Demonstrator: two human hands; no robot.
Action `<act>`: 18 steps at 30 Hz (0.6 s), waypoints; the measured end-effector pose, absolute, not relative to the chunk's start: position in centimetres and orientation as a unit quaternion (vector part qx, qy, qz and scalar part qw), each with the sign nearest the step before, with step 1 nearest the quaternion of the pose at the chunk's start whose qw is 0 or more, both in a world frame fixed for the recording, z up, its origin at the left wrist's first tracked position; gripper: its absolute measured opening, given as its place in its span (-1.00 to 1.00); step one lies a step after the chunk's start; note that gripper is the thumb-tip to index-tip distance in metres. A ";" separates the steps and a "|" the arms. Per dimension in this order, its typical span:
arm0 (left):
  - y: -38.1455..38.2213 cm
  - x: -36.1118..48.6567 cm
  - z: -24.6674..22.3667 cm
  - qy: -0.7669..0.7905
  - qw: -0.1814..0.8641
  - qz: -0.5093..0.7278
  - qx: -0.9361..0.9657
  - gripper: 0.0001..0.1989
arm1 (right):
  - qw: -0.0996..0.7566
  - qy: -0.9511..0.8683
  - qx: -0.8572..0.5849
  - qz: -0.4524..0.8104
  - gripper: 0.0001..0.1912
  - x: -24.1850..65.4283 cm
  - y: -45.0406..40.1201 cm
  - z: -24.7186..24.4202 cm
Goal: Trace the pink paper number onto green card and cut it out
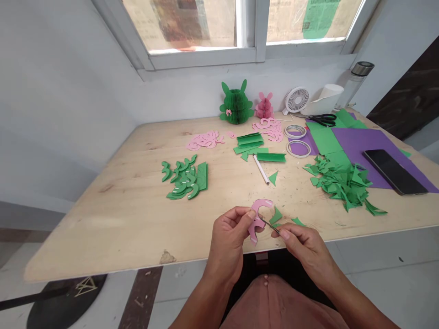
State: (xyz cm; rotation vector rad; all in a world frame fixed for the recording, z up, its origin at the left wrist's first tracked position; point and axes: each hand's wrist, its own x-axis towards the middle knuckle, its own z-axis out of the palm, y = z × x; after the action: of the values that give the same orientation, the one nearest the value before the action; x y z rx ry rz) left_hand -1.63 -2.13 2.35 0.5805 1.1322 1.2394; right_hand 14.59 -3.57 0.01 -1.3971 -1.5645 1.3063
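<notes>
My left hand (233, 233) pinches a curved pink paper cutout (263, 202) between thumb and fingers, just above the table's front edge. White strips show on the cutout's ends. In my right hand (303, 244) is a thin, dark pair of tweezers (269, 225), its tip reaching the cutout beside my left thumb. Fingers partly hide the tool's rear end. Green paper scraps (276, 214) lie just behind and beside my hands. To the left sits a pile of curved green paper cutouts (185, 183), some with white strips.
Pink cutouts (206, 140), folded green paper (249, 140), a white pen (261, 170) and tape rolls (298, 148) lie farther back. A green honeycomb-paper figure (236, 107) and a small fan (297, 99) stand by the wall. At right are scraps (343, 180), scissors (322, 119) and a phone (394, 171).
</notes>
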 end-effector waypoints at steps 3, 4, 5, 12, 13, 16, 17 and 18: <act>-2.1 -1.6 2.3 0.497 0.630 0.540 0.253 -0.85 | 0.332 -0.608 -0.534 0.486 -0.57 14.6 -3.6 0.1; -2.1 -1.6 2.3 0.497 0.631 0.539 0.253 -0.85 | 0.330 -0.610 -0.533 0.485 -0.57 14.7 -3.6 0.0; -2.1 -1.6 2.3 0.497 0.631 0.539 0.253 -0.84 | 0.329 -0.611 -0.532 0.485 -0.57 14.7 -3.5 0.0; -2.0 -1.6 2.4 0.497 0.631 0.538 0.253 -0.85 | 0.329 -0.622 -0.530 0.474 -0.60 14.8 -3.4 -0.2; -2.0 -1.6 2.4 0.498 0.631 0.538 0.254 -0.85 | 0.329 -0.624 -0.530 0.471 -0.59 14.8 -3.4 -0.2; -2.0 -1.6 2.4 0.498 0.630 0.539 0.253 -0.85 | 0.325 -0.629 -0.530 0.466 -0.57 14.8 -3.4 -0.3; -2.0 -1.6 2.4 0.497 0.631 0.540 0.253 -0.85 | 0.324 -0.629 -0.532 0.465 -0.57 14.8 -3.4 -0.3; -2.0 -1.6 2.4 0.497 0.631 0.540 0.252 -0.85 | 0.324 -0.629 -0.533 0.464 -0.57 14.8 -3.5 -0.2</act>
State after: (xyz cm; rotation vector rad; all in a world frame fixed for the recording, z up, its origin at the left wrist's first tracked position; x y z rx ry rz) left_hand -1.59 -2.05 2.37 0.5762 1.1367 1.2373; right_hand 14.78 -3.48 -0.25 -1.3989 -1.6498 1.2161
